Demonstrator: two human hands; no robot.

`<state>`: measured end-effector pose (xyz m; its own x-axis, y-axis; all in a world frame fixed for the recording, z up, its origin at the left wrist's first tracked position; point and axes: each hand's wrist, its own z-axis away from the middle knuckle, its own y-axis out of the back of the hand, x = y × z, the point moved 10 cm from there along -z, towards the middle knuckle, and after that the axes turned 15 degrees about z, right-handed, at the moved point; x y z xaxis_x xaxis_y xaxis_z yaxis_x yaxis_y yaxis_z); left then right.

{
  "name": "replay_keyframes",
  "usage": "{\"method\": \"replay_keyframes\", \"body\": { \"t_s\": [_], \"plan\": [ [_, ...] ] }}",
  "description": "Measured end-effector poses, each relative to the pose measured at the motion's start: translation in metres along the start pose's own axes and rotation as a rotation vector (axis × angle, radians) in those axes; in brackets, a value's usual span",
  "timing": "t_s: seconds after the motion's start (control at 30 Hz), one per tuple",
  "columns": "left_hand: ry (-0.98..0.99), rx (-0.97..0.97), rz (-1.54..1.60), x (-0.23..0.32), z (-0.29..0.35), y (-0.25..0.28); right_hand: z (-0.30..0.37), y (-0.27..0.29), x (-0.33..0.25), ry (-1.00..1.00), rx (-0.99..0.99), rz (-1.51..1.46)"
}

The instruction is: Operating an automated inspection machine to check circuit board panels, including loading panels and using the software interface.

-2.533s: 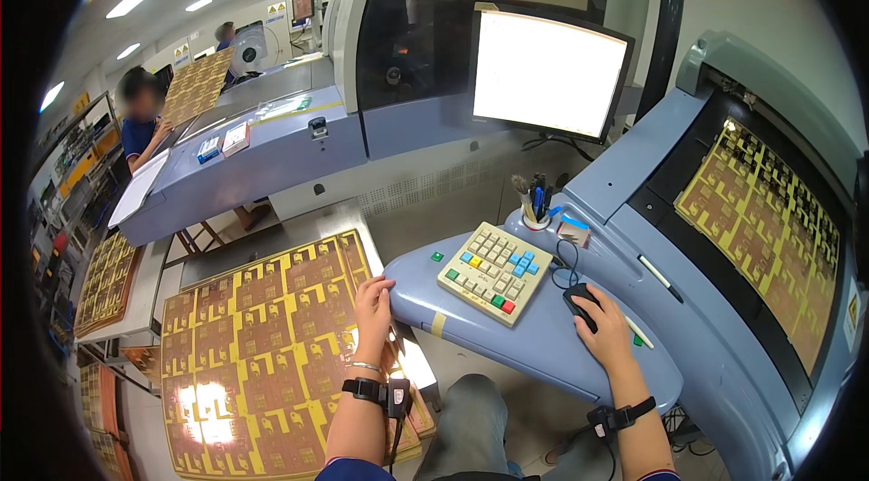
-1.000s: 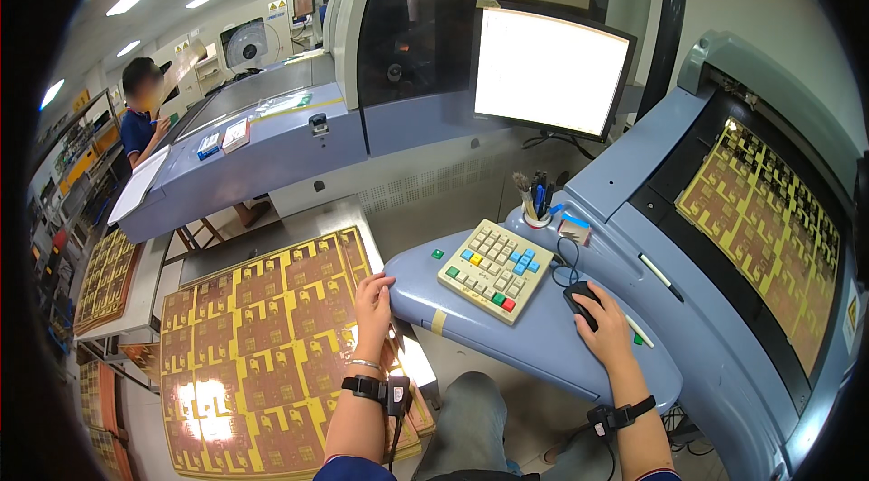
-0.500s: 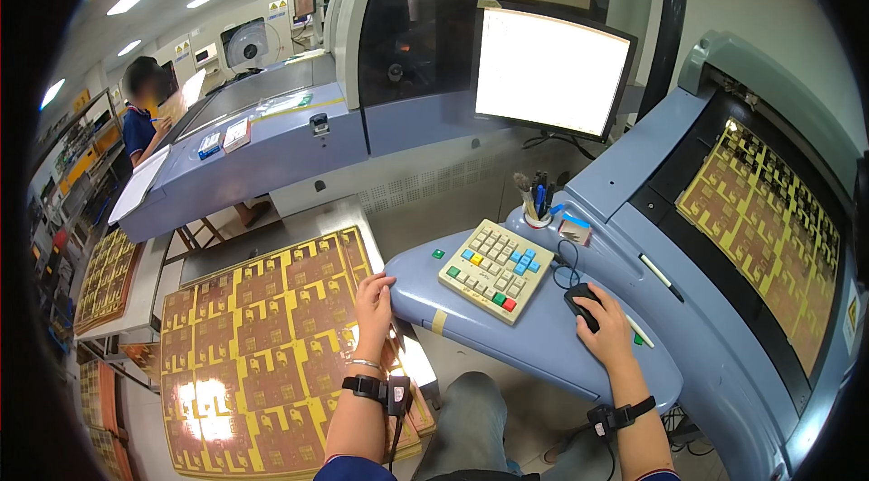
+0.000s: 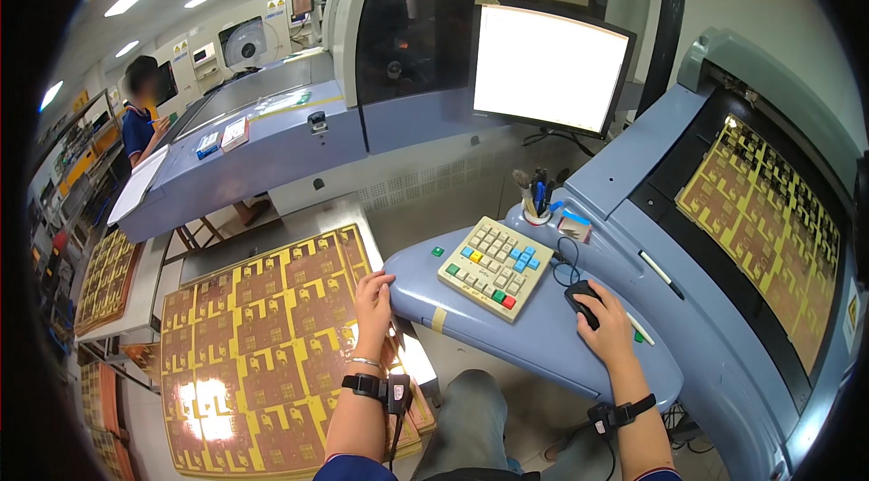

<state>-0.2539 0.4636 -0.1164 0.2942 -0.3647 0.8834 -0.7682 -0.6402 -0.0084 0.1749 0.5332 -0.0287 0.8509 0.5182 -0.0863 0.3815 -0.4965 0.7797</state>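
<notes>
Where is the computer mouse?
The mouse is under the right hand on the blue desk, right of the beige keypad.

one head-worn fisheye view looks down, close over the blue console (image 4: 543, 345), edges bending.

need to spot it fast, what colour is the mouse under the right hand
Black mouse, under the right hand; head view.

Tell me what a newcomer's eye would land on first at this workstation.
The bright white monitor glows at top centre above the blue-grey console shelf. Below left lies a large yellow-and-brown patterned circuit panel, with the left hand resting at its right edge by the shelf. The right hand covers a black mouse beside a beige keypad with coloured keys, and a similar patterned sheet shows under the dark window at right.
</notes>
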Motion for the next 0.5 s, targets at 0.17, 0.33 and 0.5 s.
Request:
{"method": "replay_keyframes", "body": {
  "t_s": [0.17,0.33,0.5],
  "plan": [
    [0.021,-0.010,0.023,0.0003,0.0001,0.0005,-0.0009,0.0009,-0.0032,0.022,0.003,-0.009],
    [0.037,-0.015,0.012,-0.0014,0.0006,0.0006,-0.0001,0.0009,-0.0024,0.015,-0.002,-0.003],
    [0.016,-0.027,0.003,0.0038,-0.0010,-0.0022,0.0003,0.0031,-0.0006,0.016,0.003,0.006]
  ]
}}
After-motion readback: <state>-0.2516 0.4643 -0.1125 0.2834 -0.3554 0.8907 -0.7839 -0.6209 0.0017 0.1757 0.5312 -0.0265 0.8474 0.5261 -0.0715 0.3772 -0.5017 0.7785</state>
